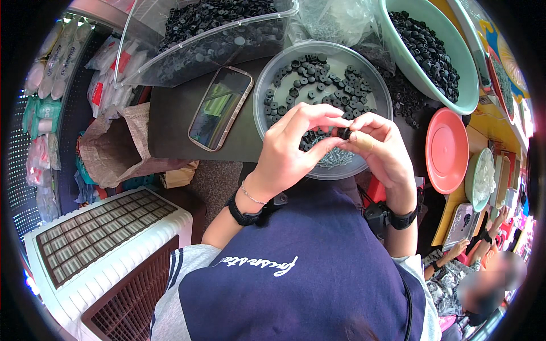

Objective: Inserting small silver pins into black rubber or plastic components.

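A small round black plastic part (343,133) is pinched between the fingertips of both my hands, over a round clear tub (261,105). My left hand (293,139) closes on it from the left with thumb and fingers. From the right, my right hand (384,148) grips it the same way; one of its fingers has a tan band round it. Inside the tub lie many loose black round parts (352,85), some with a centre hole. Silver screws (333,159) are heaped at the tub's near side, partly hidden under my hands.
A phone (220,108) lies left of the tub. Behind stand a clear bin (210,48) of black parts, a plastic bag (335,23) and a green basin (469,85). Rightward are a red plate (446,150) and another person (455,284). An open sack (116,145) and white cooler (108,238) stand left.
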Motion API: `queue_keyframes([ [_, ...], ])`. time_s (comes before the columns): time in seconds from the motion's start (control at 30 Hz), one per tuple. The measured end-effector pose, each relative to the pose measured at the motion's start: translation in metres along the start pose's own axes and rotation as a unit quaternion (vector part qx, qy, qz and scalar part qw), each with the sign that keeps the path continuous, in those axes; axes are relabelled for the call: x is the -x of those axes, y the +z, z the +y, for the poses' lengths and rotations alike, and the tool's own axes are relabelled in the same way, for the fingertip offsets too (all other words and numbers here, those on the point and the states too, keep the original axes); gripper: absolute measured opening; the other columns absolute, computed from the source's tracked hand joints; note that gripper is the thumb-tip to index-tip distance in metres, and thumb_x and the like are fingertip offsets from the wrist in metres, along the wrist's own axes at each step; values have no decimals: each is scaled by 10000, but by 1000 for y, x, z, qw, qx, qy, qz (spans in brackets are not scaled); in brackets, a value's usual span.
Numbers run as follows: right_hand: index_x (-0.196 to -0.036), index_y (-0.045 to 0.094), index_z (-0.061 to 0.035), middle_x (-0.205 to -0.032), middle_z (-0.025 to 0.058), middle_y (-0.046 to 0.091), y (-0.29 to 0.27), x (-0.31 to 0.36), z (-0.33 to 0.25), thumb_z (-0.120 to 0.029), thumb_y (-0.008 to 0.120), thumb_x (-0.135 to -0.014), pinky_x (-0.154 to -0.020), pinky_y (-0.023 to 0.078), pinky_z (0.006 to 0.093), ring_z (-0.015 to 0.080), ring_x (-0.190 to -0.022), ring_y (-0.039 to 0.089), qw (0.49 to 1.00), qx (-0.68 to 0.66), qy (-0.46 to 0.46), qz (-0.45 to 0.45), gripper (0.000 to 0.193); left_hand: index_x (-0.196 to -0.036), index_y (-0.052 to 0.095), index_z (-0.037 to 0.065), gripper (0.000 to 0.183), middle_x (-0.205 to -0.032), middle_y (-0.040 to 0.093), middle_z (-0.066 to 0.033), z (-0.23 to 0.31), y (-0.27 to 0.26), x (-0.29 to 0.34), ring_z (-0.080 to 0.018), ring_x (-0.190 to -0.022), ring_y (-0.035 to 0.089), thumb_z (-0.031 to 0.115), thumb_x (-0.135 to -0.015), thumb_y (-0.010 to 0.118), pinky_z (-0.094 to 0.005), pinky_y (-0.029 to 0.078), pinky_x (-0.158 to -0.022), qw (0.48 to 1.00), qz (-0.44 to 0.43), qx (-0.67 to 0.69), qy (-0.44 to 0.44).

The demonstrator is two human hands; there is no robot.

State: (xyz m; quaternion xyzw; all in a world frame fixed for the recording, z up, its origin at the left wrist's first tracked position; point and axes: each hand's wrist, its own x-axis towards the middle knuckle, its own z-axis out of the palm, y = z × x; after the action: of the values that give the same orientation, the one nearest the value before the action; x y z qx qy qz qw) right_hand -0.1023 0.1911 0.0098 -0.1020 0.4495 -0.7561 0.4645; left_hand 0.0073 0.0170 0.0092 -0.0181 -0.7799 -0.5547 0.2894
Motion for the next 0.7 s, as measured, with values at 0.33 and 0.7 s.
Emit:
queue_keyframes([
  [0.33,-837,535,-86,-919,83,712,2,0,2,33,771,-851,-848,527,287,146,-894,682,996,63,-57,6,265,-1162,613,2,424,-1051,726,-112,-3,4,4,-208,-957,741,-32,-792,818,-308,598,-824,1000,-18,-4,-3],
  [0.7,-1138,675,25,-1005,63,710,-17,-2,-61,-36,692,-939,-862,523,255,120,-934,680,916,343,-155,139,210,-1100,668,44,290,-1023,728,-68,-12,-20,-8,-192,-920,701,48,-834,783,-315,545,-833,989,-70,-115,-69],
])
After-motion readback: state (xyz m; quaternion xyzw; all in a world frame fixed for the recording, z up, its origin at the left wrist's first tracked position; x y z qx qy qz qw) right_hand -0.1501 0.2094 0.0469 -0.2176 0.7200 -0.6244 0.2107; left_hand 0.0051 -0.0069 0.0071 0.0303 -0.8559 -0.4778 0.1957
